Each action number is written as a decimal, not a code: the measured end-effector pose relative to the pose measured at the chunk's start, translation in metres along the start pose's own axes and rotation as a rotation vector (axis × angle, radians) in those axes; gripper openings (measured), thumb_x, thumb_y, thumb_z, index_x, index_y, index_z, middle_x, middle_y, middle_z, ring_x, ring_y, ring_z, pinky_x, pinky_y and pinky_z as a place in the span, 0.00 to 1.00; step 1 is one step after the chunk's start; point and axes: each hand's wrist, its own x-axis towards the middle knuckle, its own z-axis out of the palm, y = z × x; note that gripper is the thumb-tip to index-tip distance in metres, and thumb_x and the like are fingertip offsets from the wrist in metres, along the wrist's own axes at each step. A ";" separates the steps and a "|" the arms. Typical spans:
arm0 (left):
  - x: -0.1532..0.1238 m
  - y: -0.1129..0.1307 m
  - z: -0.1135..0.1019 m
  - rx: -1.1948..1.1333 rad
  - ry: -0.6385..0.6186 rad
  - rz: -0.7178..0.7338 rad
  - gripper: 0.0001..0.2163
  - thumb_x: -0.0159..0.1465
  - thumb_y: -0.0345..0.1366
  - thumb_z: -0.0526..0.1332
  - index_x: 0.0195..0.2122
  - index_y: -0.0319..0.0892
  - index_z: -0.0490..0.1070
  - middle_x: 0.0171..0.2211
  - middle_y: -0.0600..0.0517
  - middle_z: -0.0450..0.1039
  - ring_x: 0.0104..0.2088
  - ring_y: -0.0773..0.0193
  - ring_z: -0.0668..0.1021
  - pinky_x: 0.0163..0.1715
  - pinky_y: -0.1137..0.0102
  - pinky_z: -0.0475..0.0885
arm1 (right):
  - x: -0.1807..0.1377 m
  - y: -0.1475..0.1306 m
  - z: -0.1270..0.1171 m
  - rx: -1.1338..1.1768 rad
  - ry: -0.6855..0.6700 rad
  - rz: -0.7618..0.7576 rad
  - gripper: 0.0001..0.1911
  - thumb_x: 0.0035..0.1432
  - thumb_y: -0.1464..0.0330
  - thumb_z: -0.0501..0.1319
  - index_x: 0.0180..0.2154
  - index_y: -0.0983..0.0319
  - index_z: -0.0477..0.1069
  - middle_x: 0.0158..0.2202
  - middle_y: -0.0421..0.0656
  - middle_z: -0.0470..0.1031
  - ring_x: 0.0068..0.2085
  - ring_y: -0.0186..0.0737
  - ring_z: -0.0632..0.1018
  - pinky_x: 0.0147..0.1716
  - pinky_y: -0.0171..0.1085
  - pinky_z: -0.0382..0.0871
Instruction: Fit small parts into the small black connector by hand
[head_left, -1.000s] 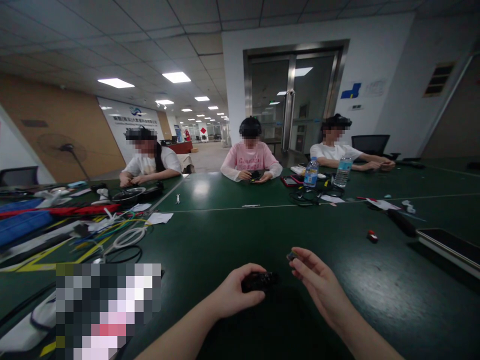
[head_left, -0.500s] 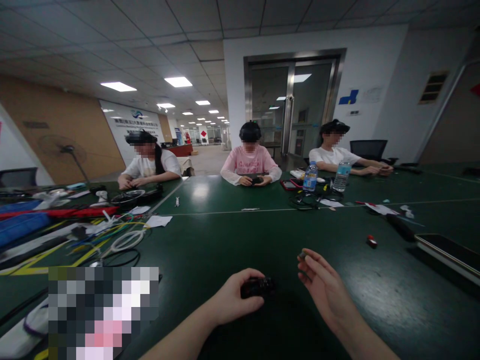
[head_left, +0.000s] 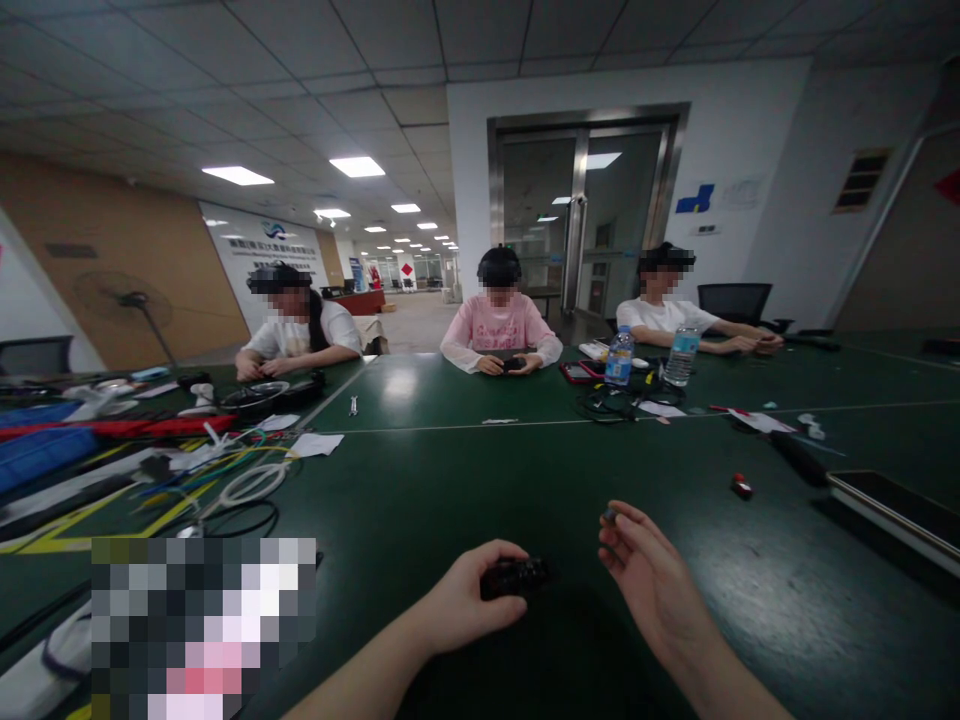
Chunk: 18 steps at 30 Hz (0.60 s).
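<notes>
My left hand [head_left: 476, 597] is closed around a small dark, glossy object [head_left: 519, 576] just above the green table [head_left: 420, 490]; its exact kind does not show. Off to the right, my right hand [head_left: 646, 565] is raised with a tiny grey piece [head_left: 609, 516] pinched between thumb and forefinger. That piece is too small to name. The two hands are apart, with bare tabletop between them. Nearest to my right hand on the table lies a small red and black object [head_left: 741, 486].
Cables [head_left: 255, 484], a blue tray [head_left: 45, 455] and paper [head_left: 318, 444] crowd the left side. A phone-like slab [head_left: 896, 515] lies at right. Water bottles [head_left: 619, 356] stand farther back. Across the table sit three people, one in a pink shirt [head_left: 501, 325]. A small wrench [head_left: 353, 405] lies ahead.
My right hand has shifted very slightly, and the grey piece in its fingertips has turned a little. The left hand keeps its hold on the dark object.
</notes>
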 end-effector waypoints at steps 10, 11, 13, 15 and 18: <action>0.000 0.003 0.000 0.035 -0.007 -0.001 0.19 0.56 0.31 0.62 0.50 0.42 0.65 0.41 0.50 0.69 0.40 0.60 0.73 0.41 0.67 0.68 | -0.001 0.001 0.001 -0.023 0.005 -0.008 0.14 0.39 0.64 0.70 0.32 0.57 0.75 0.29 0.37 0.75 0.31 0.38 0.73 0.29 0.35 0.67; 0.000 0.004 0.000 0.044 -0.005 0.003 0.19 0.56 0.31 0.62 0.50 0.42 0.65 0.41 0.50 0.69 0.40 0.60 0.73 0.41 0.67 0.68 | -0.001 0.001 0.001 -0.017 0.005 -0.005 0.15 0.39 0.63 0.71 0.32 0.57 0.75 0.29 0.37 0.75 0.31 0.38 0.73 0.29 0.35 0.67; 0.000 0.004 0.001 0.051 0.005 0.013 0.19 0.55 0.31 0.62 0.49 0.41 0.65 0.41 0.50 0.69 0.41 0.60 0.72 0.42 0.66 0.68 | -0.002 0.001 0.001 -0.013 0.002 0.000 0.15 0.38 0.63 0.71 0.32 0.57 0.75 0.29 0.37 0.74 0.31 0.37 0.73 0.29 0.35 0.67; 0.000 0.004 0.001 0.047 0.009 0.016 0.19 0.55 0.31 0.62 0.49 0.41 0.65 0.42 0.50 0.69 0.41 0.60 0.72 0.41 0.67 0.68 | -0.002 0.001 0.001 -0.017 -0.001 0.007 0.16 0.38 0.62 0.72 0.32 0.57 0.75 0.29 0.37 0.74 0.32 0.37 0.73 0.30 0.35 0.67; 0.000 0.004 0.000 0.043 0.006 0.007 0.19 0.56 0.32 0.62 0.49 0.41 0.66 0.42 0.50 0.69 0.41 0.59 0.73 0.41 0.67 0.68 | -0.001 0.001 0.000 -0.028 -0.005 0.006 0.16 0.38 0.62 0.71 0.33 0.57 0.75 0.29 0.37 0.74 0.33 0.38 0.73 0.30 0.35 0.68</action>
